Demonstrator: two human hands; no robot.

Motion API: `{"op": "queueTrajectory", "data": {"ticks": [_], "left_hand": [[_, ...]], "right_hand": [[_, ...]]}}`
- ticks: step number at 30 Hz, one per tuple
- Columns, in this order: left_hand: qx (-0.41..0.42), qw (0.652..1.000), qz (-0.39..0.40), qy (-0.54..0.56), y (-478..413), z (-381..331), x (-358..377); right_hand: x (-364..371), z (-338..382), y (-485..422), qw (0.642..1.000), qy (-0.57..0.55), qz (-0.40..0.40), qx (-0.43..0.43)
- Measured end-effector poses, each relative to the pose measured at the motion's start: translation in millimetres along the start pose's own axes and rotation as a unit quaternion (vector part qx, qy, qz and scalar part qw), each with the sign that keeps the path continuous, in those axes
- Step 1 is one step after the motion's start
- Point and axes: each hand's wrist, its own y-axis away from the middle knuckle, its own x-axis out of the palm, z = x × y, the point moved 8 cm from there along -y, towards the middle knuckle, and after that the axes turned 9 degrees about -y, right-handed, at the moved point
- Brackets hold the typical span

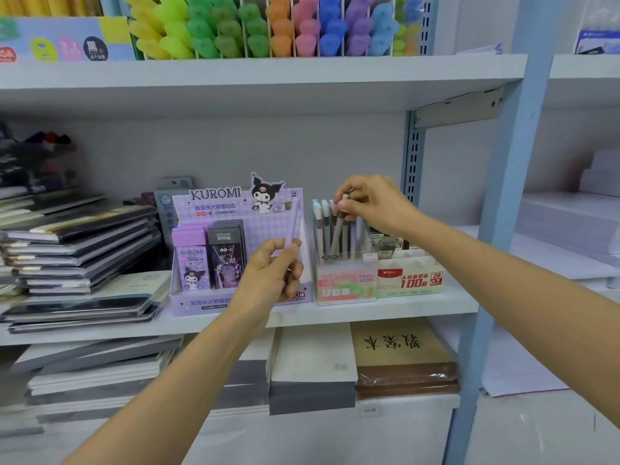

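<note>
- a person's right hand (pixel 372 204) pinches the top end of a grey pen (pixel 337 229) between thumb and fingertips. the pen leans in a clear pen box (pixel 345 292) just below the hand, its lower end down among the other pens (pixel 320 226).
- the left hand (pixel 271 270) curls round the lower barrel of a lilac pen (pixel 292 223), which rises above the fist, with the kuromi display box (pixel 214 209) just behind the hand.
- the grey pen sits at a slant, so a move off its own line may snag its neighbours and drag one out.
- the pen box looks light and stands near the shelf edge (pixel 369 312) below the right hand, so a sideways tug could tip it.
- the lilac pen is held low on its barrel. with attention on the other hand, it could slip and fall.
</note>
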Motion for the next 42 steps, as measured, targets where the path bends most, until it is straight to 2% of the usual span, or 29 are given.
{"op": "queueTrajectory", "data": {"ticks": [3, 7, 9, 13, 15, 16, 18, 19, 21, 24, 27, 33, 35, 39, 42], "left_hand": [[-0.007, 1.000, -0.001, 0.004, -1.3, 0.9, -2.1], [0.016, 1.000, 0.002, -0.008, -0.2, -3.5, -4.7], [0.022, 1.000, 0.004, -0.006, 1.3, -4.8, -6.1], [0.024, 1.000, 0.007, -0.007, 5.2, -5.0, -8.9], [0.023, 1.000, 0.010, -0.009, 6.8, -5.9, -9.5], [0.021, 1.000, 0.012, -0.009, 7.2, -6.2, -9.6], [0.015, 1.000, 0.014, -0.007, 7.4, -7.5, -8.9], [0.014, 1.000, 0.009, -0.006, 7.5, -8.6, -8.9], [0.017, 1.000, -0.017, -0.005, 7.3, -12.5, -12.4], [0.025, 0.998, -0.062, 0.023, 6.8, -19.4, -22.1], [0.024, 0.991, -0.073, 0.112, 6.9, -23.5, -24.7], [0.051, 0.979, -0.097, 0.174, 11.7, -28.7, -11.9], [0.056, 0.979, -0.097, 0.168, 11.5, -33.0, -7.9], [0.098, 0.991, -0.070, 0.064, 9.4, -50.6, 6.9], [0.124, 0.992, -0.039, -0.002, 7.6, -61.9, 22.2]], "right_hand": [[6.8, -0.4, -3.0, 1.000, 0.003, 0.017, 0.005], [10.6, -1.5, -6.7, 0.999, -0.008, -0.046, -0.012], [9.4, -2.8, -6.5, 0.995, 0.039, -0.080, -0.034], [15.2, -10.0, -7.2, 0.987, 0.138, -0.076, -0.018], [9.8, -1.4, -5.4, 0.991, 0.098, -0.087, -0.013], [8.6, 4.8, -3.2, 0.996, 0.037, -0.079, -0.012], [14.3, 15.5, 3.9, 0.994, -0.111, -0.003, -0.001], [19.8, 20.3, 8.7, 0.989, -0.137, 0.047, 0.001], [28.2, 24.6, 18.1, 0.987, -0.116, 0.108, -0.005], [21.1, 15.8, 25.0, 0.985, -0.151, 0.086, -0.001], [12.7, 3.1, 33.7, 0.974, -0.215, 0.063, 0.015], [23.9, 2.8, 50.8, 0.974, -0.170, 0.148, 0.020], [21.7, 8.3, 51.2, 0.978, -0.152, 0.142, 0.012], [3.6, 25.5, 42.5, 0.986, -0.157, 0.056, -0.022], [8.8, 40.1, 37.0, 0.986, -0.141, 0.080, -0.046]]}}
